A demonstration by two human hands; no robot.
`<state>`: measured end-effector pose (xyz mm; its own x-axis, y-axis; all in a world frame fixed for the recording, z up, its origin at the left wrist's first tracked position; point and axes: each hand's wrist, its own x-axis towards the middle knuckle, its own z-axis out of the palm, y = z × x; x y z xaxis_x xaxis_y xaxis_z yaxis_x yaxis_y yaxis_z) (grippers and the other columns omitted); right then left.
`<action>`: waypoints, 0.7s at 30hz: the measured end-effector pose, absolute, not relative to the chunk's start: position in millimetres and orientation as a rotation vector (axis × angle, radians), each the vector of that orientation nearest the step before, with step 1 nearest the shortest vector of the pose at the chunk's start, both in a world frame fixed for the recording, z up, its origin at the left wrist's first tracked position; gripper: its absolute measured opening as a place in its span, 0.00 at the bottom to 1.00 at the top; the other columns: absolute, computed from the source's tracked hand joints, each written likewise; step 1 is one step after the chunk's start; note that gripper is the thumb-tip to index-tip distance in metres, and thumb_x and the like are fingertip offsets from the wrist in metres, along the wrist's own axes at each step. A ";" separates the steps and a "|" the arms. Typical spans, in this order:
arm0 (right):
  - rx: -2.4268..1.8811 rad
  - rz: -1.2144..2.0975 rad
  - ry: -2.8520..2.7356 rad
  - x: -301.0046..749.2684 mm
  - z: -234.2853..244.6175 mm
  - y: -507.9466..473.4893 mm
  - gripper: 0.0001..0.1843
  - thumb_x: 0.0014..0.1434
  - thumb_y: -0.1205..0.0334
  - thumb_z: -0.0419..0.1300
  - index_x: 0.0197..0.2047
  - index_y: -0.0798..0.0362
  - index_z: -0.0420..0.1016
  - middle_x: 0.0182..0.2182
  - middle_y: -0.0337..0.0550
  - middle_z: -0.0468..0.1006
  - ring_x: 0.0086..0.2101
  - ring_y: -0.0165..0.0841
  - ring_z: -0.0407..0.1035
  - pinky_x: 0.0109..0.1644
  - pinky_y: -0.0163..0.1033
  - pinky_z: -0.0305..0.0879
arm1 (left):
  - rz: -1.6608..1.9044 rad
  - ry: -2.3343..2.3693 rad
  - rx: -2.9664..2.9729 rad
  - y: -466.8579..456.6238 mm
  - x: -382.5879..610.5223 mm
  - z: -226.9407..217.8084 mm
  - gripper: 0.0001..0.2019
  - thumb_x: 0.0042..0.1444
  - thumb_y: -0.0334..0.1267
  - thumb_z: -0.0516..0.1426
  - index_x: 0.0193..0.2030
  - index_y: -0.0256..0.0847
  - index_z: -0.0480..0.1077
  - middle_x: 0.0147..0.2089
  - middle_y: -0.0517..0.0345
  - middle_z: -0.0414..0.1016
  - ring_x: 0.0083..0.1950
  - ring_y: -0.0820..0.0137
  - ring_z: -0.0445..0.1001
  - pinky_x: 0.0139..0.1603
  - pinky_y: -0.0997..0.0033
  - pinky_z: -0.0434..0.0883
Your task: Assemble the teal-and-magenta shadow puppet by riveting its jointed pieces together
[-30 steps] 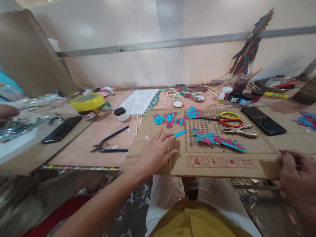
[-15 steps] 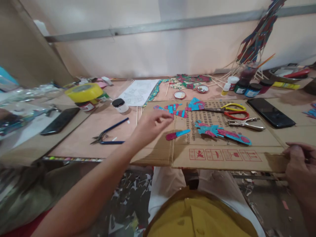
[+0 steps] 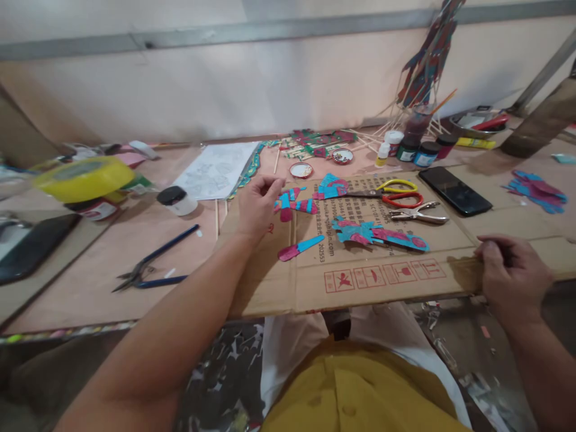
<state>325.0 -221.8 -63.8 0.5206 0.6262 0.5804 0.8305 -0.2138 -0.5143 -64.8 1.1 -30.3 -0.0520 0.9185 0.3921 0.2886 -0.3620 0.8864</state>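
My left hand reaches over the cardboard sheet, its thumb and fingers closed together at the left end of the blue-and-pink striped cutouts. Whatever is between those fingertips is hidden. My right hand rests at the cardboard's front right edge with curled fingers, and nothing shows in it. Between the hands lie a small two-coloured strip and a longer blue-and-pink cutout figure. Behind them are scissors, whose blades touch another painted cutout, and a metal hole punch.
A black phone lies right of the scissors, a painted cutout beyond it. Blue-handled pliers, a black-lidded jar and yellow tape stand left. Paint jars and a drawing sheet are at the back.
My left hand has moved up to the striped cutouts, its fingers now covering their left end. My right hand stays at the cardboard edge. The view has turned to the right.
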 end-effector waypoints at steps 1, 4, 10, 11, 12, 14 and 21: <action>-1.915 -0.255 -1.211 320.1 -57.1 -221.3 0.14 0.62 0.51 0.56 0.43 0.50 0.77 0.29 0.43 0.79 0.27 0.36 0.72 0.33 0.42 0.69 | 1.427 1.294 1.707 0.5 -65.3 -29.4 0.08 0.57 0.42 0.60 0.34 0.41 0.76 0.30 0.60 0.75 0.31 0.73 0.71 0.34 0.73 0.69; -1.814 -0.194 -1.463 302.8 -35.6 -215.3 0.15 0.62 0.51 0.57 0.45 0.50 0.76 0.36 0.46 0.80 0.33 0.37 0.74 0.39 0.43 0.71 | 1.352 1.302 1.805 -2.6 -62.2 -24.4 0.07 0.56 0.41 0.61 0.33 0.41 0.76 0.31 0.59 0.77 0.32 0.71 0.72 0.36 0.71 0.70; -1.710 -0.060 -2.015 277.3 -23.0 -186.7 0.21 0.64 0.46 0.56 0.55 0.48 0.73 0.53 0.53 0.77 0.54 0.48 0.69 0.60 0.57 0.64 | 1.240 1.393 1.849 -9.0 -58.3 -19.4 0.07 0.57 0.42 0.59 0.34 0.43 0.75 0.34 0.58 0.78 0.35 0.69 0.73 0.38 0.70 0.70; -1.728 -0.038 -2.056 275.4 -25.1 -182.9 0.22 0.64 0.47 0.56 0.56 0.48 0.73 0.54 0.52 0.76 0.54 0.49 0.69 0.60 0.59 0.64 | 1.230 1.411 1.844 -9.2 -58.6 -19.0 0.07 0.57 0.43 0.59 0.34 0.43 0.75 0.35 0.58 0.78 0.35 0.69 0.73 0.38 0.70 0.70; -1.744 -0.025 -2.088 273.9 -27.5 -179.9 0.22 0.64 0.47 0.56 0.57 0.48 0.72 0.55 0.52 0.76 0.54 0.49 0.69 0.60 0.59 0.64 | 1.224 1.424 1.835 -9.3 -59.0 -18.6 0.08 0.57 0.43 0.59 0.34 0.42 0.75 0.35 0.57 0.78 0.36 0.69 0.73 0.38 0.70 0.70; -1.770 -0.022 -2.117 271.6 -32.0 -176.2 0.23 0.63 0.48 0.57 0.57 0.48 0.73 0.55 0.52 0.76 0.54 0.50 0.69 0.58 0.60 0.65 | 1.219 1.431 1.814 -9.0 -59.7 -18.1 0.08 0.57 0.44 0.58 0.34 0.42 0.74 0.35 0.57 0.78 0.35 0.69 0.73 0.37 0.70 0.69; -1.831 -0.053 -2.113 262.3 -32.7 -172.4 0.15 0.63 0.55 0.58 0.51 0.45 0.77 0.51 0.50 0.79 0.53 0.51 0.70 0.54 0.61 0.64 | 1.205 1.416 1.873 -9.1 -60.0 -19.3 0.08 0.57 0.44 0.58 0.34 0.43 0.75 0.33 0.59 0.77 0.34 0.70 0.72 0.37 0.71 0.69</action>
<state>262.3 -172.4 -32.7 -0.1089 0.9540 0.2793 0.9667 0.1671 -0.1938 -60.0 -9.1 -19.3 0.0686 0.9343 0.3497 0.4943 -0.3363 0.8016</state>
